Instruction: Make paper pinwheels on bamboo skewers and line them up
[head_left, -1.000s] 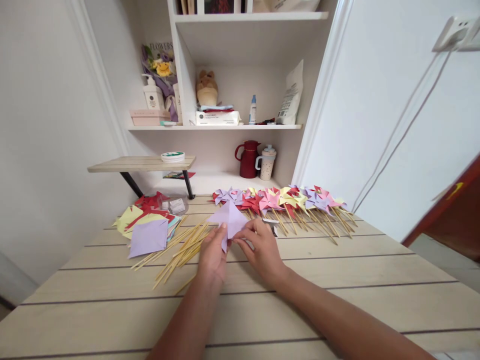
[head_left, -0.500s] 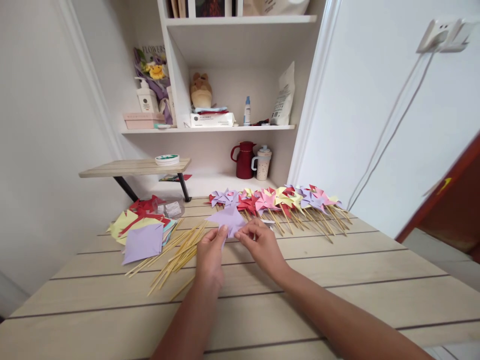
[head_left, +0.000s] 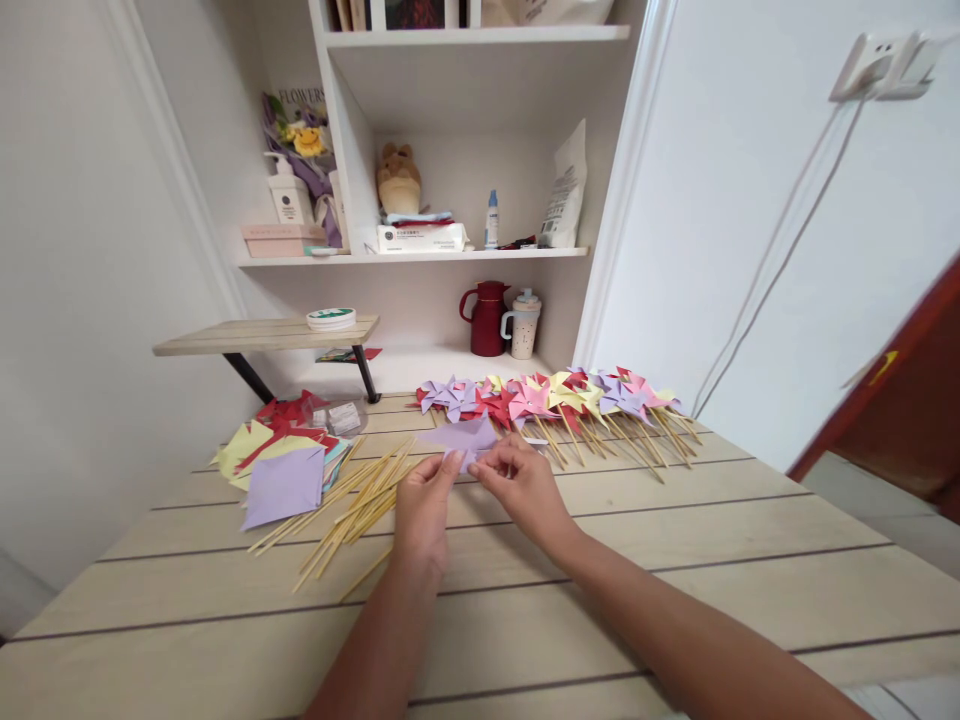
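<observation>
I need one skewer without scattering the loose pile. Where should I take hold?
Pinch the stray bamboo skewer nearest the table edge at its near end, coming from the front; it lies apart from the crossed skewer pile.

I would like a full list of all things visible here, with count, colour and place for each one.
folded paper: one, lilac, held over table centre
paper squares: stack, lilac on top, table left
sticks: many, pale wood, beside the stack
pinwheels: many, mixed colours, far edge of table
table: one, light wood
jug: one, dark red, lower shelf
cup: one, cream, next to jug
plush toy: one, brown, upper shelf
left hand: pinching the paper
right hand: pinching the paper
</observation>
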